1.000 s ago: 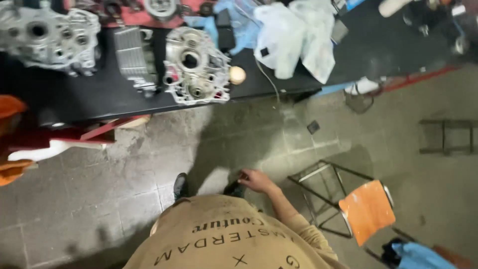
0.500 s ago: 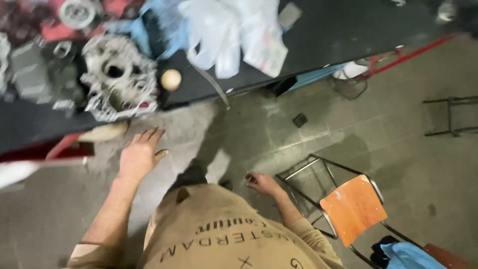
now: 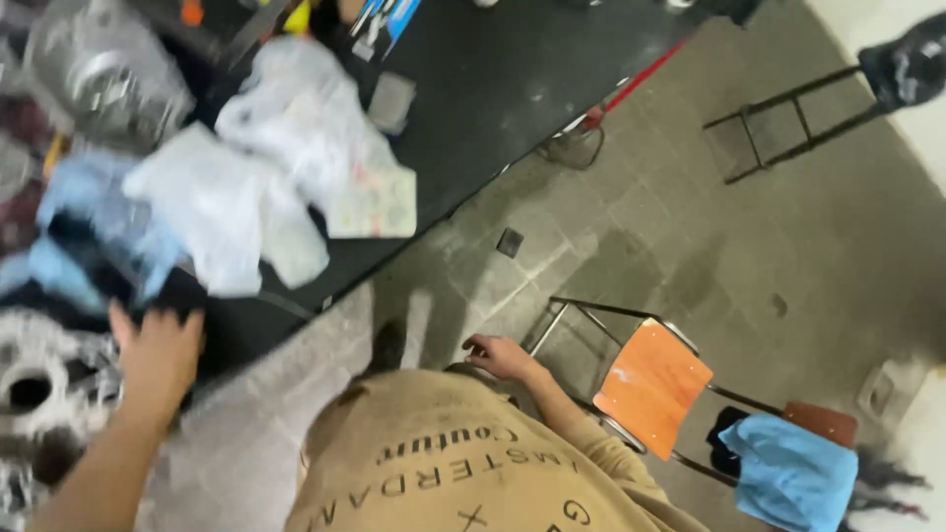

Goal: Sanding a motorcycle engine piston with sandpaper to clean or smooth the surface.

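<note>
My left hand [image 3: 158, 355] reaches forward with its fingers spread and rests on the near edge of the black table [image 3: 512, 89], holding nothing. Just beyond it lies a blue cloth [image 3: 79, 217], and to its left sits a grey metal engine casing [image 3: 34, 394], blurred. White plastic bags [image 3: 286, 158] are heaped on the table behind the cloth. My right hand [image 3: 503, 357] hangs by my waist next to my beige shirt [image 3: 443, 473]. Its fingers are loosely bent and I see nothing in it.
An orange-seated metal chair [image 3: 650, 384] stands at my right with a blue cloth [image 3: 793, 473] beside it. A black metal frame [image 3: 788, 118] stands at the far right. A red-handled tool [image 3: 631, 84] leans by the table. A small dark square [image 3: 509, 242] lies on the tiled floor.
The view has swung right and the table has slid left. My left arm came up and moved from over the floor onto the table edge. My right hand stayed at my side.
</note>
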